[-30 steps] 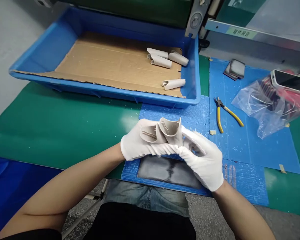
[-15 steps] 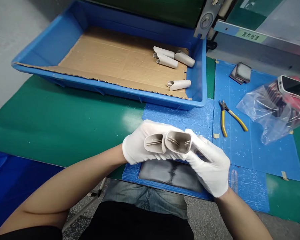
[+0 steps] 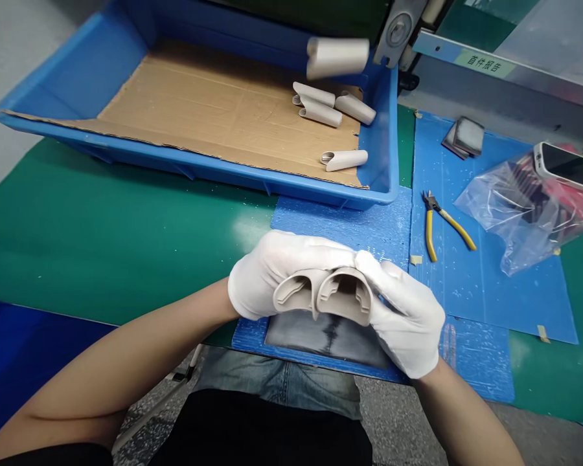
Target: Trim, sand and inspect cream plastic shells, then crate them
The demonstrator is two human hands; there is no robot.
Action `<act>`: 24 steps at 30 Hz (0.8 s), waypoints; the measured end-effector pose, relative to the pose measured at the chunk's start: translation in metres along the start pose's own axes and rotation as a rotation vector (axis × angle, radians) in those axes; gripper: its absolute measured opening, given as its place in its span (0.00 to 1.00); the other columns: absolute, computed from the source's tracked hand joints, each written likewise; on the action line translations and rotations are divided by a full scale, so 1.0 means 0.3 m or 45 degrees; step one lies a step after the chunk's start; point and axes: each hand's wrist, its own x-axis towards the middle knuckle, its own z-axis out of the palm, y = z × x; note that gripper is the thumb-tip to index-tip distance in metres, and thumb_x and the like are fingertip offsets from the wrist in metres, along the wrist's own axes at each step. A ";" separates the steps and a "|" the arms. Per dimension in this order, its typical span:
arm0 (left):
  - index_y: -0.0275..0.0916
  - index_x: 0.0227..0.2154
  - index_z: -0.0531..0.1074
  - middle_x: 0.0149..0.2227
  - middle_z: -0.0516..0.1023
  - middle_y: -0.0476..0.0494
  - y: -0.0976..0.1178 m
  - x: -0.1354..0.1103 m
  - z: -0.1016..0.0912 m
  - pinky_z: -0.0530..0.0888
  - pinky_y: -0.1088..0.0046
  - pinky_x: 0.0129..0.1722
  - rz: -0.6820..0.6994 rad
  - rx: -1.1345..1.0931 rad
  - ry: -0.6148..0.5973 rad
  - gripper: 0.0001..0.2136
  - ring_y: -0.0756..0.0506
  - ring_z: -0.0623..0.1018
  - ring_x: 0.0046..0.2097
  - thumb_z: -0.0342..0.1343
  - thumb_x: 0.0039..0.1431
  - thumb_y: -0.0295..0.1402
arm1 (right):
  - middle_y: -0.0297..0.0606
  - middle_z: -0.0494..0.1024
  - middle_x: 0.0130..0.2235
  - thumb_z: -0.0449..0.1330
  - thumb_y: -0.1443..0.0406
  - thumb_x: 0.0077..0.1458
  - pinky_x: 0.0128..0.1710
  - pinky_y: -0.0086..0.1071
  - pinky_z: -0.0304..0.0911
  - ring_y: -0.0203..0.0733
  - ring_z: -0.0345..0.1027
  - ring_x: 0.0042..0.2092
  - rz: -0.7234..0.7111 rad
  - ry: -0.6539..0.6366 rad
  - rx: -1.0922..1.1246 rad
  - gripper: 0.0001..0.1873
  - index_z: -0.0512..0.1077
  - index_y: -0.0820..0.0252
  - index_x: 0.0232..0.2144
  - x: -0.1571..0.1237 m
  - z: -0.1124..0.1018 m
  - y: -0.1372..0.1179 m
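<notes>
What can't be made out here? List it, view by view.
Head view:
- Beige plastic part: its far side is hidden by the left glove and right glove.
- Phone: cut off by the right edge.
- Contents of the clear plastic bag: blurred by the film.
- Dark green panel: cut off by the top edge.

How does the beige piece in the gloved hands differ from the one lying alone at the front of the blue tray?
The held piece is squeezed between the left hand and right hand; the lone piece lies untouched on the cardboard liner. The held piece shows its open ends; the lone piece lies lengthwise. Both are beige, curled plastic.
</notes>
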 end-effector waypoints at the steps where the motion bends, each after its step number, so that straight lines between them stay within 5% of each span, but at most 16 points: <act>1: 0.45 0.55 0.81 0.54 0.84 0.44 0.002 0.001 -0.001 0.82 0.65 0.55 0.008 0.024 -0.016 0.18 0.40 0.85 0.52 0.67 0.62 0.31 | 0.24 0.77 0.33 0.64 0.78 0.63 0.33 0.24 0.70 0.29 0.70 0.32 -0.009 -0.001 -0.009 0.40 0.67 0.33 0.67 0.001 0.000 -0.001; 15: 0.49 0.54 0.80 0.50 0.86 0.49 -0.002 -0.007 -0.003 0.78 0.67 0.38 0.059 0.586 -0.030 0.15 0.44 0.86 0.44 0.62 0.66 0.38 | 0.28 0.66 0.31 0.63 0.73 0.65 0.29 0.30 0.64 0.34 0.63 0.29 0.043 -0.039 -0.094 0.36 0.66 0.34 0.68 0.000 -0.008 0.004; 24: 0.47 0.41 0.81 0.39 0.87 0.54 -0.012 0.000 0.011 0.70 0.69 0.32 0.069 0.607 0.076 0.10 0.47 0.83 0.36 0.64 0.63 0.44 | 0.31 0.76 0.32 0.63 0.66 0.67 0.33 0.33 0.71 0.37 0.67 0.30 0.205 -0.050 -0.158 0.26 0.73 0.40 0.64 -0.030 0.001 0.051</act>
